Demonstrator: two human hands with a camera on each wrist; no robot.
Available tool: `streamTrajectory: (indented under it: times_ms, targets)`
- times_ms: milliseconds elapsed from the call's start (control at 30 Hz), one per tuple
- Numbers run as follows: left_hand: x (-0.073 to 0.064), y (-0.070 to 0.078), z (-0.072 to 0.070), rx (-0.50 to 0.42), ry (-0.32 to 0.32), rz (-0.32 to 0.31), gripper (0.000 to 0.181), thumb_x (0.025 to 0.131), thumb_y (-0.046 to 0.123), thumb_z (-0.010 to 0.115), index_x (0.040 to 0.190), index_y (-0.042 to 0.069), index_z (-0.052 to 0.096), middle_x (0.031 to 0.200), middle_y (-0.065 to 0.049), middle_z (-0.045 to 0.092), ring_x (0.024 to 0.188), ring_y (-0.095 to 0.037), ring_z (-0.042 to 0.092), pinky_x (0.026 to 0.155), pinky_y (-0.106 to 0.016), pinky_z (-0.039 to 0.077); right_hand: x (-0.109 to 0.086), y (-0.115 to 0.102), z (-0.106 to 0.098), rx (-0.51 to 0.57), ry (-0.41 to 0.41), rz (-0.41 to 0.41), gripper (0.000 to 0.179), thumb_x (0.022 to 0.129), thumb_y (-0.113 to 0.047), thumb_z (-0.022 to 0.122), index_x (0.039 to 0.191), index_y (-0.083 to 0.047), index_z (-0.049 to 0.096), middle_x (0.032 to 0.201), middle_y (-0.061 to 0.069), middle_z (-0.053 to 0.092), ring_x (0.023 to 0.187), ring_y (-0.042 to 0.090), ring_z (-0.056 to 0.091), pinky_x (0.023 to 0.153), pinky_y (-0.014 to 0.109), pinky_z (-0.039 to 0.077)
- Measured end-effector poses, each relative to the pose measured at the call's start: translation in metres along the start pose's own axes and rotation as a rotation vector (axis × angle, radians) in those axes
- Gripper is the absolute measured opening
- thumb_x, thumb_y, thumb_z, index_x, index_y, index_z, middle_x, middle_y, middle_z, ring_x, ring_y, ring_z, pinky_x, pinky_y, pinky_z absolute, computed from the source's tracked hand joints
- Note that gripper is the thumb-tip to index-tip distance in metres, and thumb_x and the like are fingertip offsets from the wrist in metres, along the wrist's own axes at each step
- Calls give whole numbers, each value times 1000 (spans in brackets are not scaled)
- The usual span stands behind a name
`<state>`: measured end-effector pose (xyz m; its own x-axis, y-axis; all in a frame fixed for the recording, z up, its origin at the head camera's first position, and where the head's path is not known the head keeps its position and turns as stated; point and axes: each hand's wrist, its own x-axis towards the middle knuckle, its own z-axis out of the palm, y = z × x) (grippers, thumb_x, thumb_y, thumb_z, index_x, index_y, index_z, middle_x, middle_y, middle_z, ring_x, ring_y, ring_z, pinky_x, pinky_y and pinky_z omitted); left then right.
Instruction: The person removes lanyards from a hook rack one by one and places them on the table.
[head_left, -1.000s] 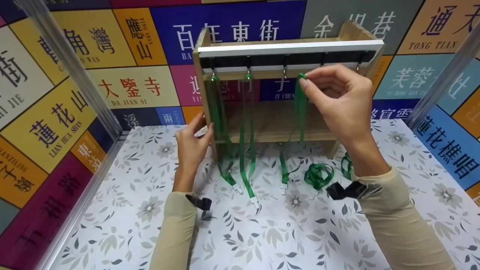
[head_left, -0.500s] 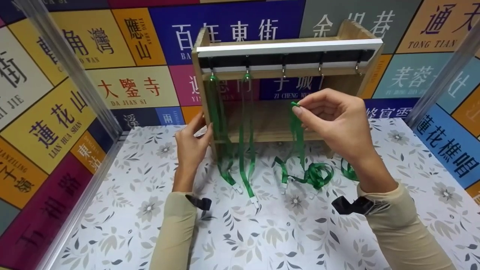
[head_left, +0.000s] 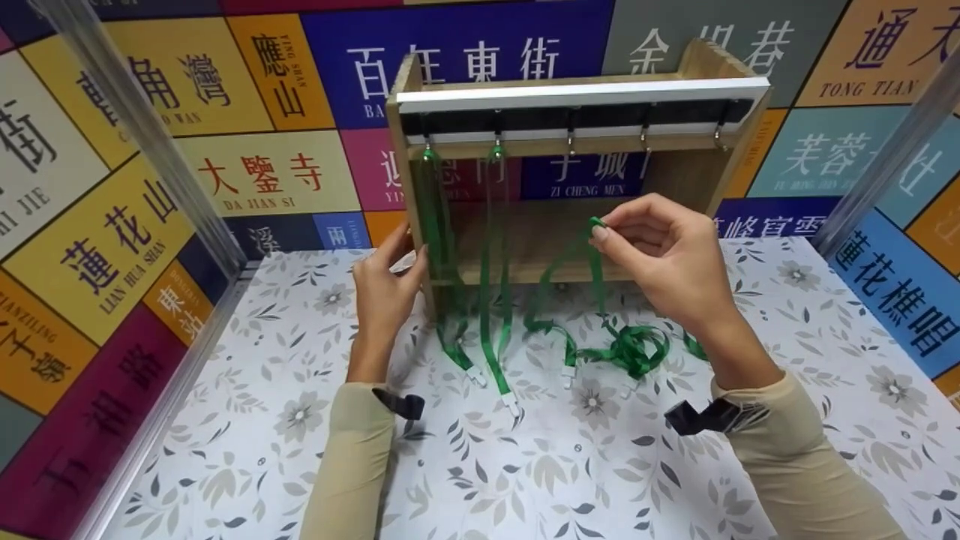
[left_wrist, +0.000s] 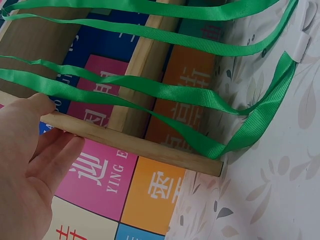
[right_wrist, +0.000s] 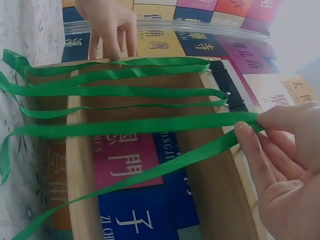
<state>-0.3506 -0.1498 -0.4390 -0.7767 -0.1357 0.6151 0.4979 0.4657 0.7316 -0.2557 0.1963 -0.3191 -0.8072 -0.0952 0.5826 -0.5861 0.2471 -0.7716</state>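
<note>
My right hand (head_left: 671, 262) pinches the top of a green lanyard (head_left: 598, 277) between thumb and fingertips, in front of the wooden hook rack (head_left: 585, 91). The strap falls in two strands to the table, and its white clip (head_left: 568, 375) lies there. In the right wrist view both strands of the held lanyard (right_wrist: 125, 126) stretch away from the fingertips. My left hand (head_left: 386, 289) grips the rack's left side panel (left_wrist: 135, 145), thumb on one face and fingers on the other. Two green lanyards, one at the far left (head_left: 429, 202) and another beside it (head_left: 486, 285), hang from the leftmost hooks.
Bare metal hooks, among them the middle hook (head_left: 571, 142), line the rack's front rail to the right. A coiled green lanyard (head_left: 637, 351) lies on the floral tablecloth (head_left: 480, 480); another green strap (head_left: 694, 345) shows partly behind my right wrist. A sign-patterned wall (head_left: 262, 176) stands behind.
My right hand has come down from hook height with the lanyard, and its strands have slackened and spread apart. My left hand stays on the side panel.
</note>
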Motion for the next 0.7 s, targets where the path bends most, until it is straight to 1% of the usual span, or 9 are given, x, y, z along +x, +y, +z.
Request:
streamTrajectory:
  times_ms: [67, 167, 233, 300, 400, 500, 600, 700]
  targets:
    - [-1, 0, 0, -3, 0, 2, 51, 101, 24, 79, 150, 14, 67, 137, -11, 76, 121, -26, 78, 89, -48, 69, -1, 1, 1, 32, -6, -15, 14, 97, -7, 82, 108, 0, 77, 103, 13, 80, 96, 21, 81, 87, 26, 67]
    - [0, -1, -1, -6, -2, 10, 51, 101, 24, 79, 150, 15, 66, 138, -10, 76, 121, -25, 78, 89, -45, 69, 3, 0, 1, 93, -2, -72, 14, 95, 0, 81, 108, 4, 76, 103, 16, 80, 96, 24, 81, 86, 29, 67]
    - [1, -1, -1, -6, -4, 16, 51, 102, 25, 79, 150, 15, 66, 137, -10, 76, 121, -24, 78, 88, -42, 69, 10, -2, 0, 117, 15, -125, 14, 94, 5, 79, 107, 7, 74, 103, 18, 80, 94, 24, 81, 85, 29, 68]
    - [1, -2, -1, -5, -3, 16, 51, 102, 25, 78, 150, 15, 66, 137, -10, 76, 121, -23, 78, 88, -41, 69, 21, -6, -2, 127, 43, -176, 15, 93, 9, 78, 107, 9, 73, 102, 17, 81, 93, 24, 81, 84, 29, 68]
    - [2, -2, -2, -11, -1, 9, 51, 102, 25, 79, 151, 17, 66, 139, -9, 75, 121, -24, 77, 88, -43, 69, 40, -14, -4, 115, 83, -232, 14, 92, 11, 77, 106, 9, 73, 102, 14, 81, 93, 23, 81, 83, 29, 68]
    - [1, -2, -2, -18, -4, 4, 52, 101, 26, 79, 151, 18, 66, 139, -9, 75, 122, -24, 77, 88, -44, 69, 58, -22, -7, 94, 112, -256, 14, 91, 9, 78, 104, 8, 74, 101, 11, 82, 93, 22, 80, 84, 26, 67]
    - [1, -1, -2, -27, -12, -1, 52, 102, 27, 79, 151, 18, 65, 139, -9, 75, 123, -23, 77, 88, -44, 69, 70, -29, -9, 62, 139, -270, 14, 91, 7, 79, 104, 7, 75, 100, 6, 82, 92, 18, 80, 85, 23, 66]
    - [1, -1, -1, -26, -12, -5, 53, 102, 27, 79, 152, 19, 65, 140, -8, 75, 123, -22, 77, 89, -42, 69, 77, -34, -9, 34, 161, -287, 14, 91, 5, 78, 104, 8, 75, 99, 4, 81, 92, 17, 79, 87, 21, 65]
